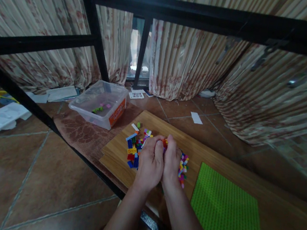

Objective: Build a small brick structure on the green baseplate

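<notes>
curtains [189,66] hang behind black bars [214,19] up top, a bin [118,111] sits centre-left, and mid-frame left hand [151,160] and right hand [172,162] cup together round bricks [165,142], hiding others.

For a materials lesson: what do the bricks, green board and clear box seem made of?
Bricks: probably smooth plastic, given bright, even colours. Green board: likely matte plastic, covered in small studs. Clear box: apparently smooth plastic; its walls look see-through.
</notes>
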`<state>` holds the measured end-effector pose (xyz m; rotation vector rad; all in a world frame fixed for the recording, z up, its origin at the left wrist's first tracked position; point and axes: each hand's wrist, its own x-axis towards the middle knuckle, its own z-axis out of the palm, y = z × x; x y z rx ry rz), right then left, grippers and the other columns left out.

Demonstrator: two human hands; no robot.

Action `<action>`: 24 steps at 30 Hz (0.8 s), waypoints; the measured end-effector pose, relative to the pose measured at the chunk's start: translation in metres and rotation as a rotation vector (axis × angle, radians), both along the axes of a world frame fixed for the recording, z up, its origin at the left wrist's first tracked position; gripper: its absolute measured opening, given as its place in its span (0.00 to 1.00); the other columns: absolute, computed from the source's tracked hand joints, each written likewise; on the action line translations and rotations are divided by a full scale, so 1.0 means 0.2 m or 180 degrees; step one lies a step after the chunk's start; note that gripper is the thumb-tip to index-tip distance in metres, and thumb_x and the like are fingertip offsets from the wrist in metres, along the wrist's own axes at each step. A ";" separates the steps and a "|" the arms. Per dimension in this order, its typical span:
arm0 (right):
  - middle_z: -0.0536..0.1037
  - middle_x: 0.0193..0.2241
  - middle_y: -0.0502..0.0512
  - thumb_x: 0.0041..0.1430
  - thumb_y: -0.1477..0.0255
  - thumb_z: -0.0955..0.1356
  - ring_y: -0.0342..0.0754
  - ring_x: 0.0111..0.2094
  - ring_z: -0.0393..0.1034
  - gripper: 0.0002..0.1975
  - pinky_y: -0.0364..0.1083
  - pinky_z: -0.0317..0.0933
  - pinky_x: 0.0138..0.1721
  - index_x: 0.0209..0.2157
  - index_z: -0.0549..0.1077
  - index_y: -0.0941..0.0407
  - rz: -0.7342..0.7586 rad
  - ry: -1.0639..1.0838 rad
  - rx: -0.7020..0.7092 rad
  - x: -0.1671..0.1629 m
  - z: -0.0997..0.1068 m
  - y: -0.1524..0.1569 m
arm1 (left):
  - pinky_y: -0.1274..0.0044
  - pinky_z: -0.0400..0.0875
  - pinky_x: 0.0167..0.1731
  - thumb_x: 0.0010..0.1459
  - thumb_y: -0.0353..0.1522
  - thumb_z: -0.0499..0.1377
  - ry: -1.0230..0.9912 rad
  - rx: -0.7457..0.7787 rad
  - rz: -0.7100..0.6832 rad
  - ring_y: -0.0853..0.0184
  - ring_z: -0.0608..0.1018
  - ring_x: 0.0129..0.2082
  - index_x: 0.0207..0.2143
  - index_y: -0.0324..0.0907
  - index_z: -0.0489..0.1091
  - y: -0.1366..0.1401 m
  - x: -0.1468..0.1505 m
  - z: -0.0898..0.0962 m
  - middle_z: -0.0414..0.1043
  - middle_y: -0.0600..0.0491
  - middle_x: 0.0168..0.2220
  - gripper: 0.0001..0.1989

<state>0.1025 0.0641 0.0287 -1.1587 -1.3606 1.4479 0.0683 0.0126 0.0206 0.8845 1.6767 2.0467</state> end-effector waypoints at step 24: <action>0.81 0.32 0.55 0.58 0.54 0.62 0.49 0.35 0.75 0.22 0.46 0.65 0.40 0.26 0.77 0.55 0.0101 0.0421 0.0018 -0.02 -0.02 -0.02 | 0.76 0.67 0.40 0.59 0.35 0.58 -0.0925 0.0214 0.0203 0.66 0.73 0.36 0.31 0.42 0.72 0.04 0.01 0.02 0.75 0.52 0.35 0.07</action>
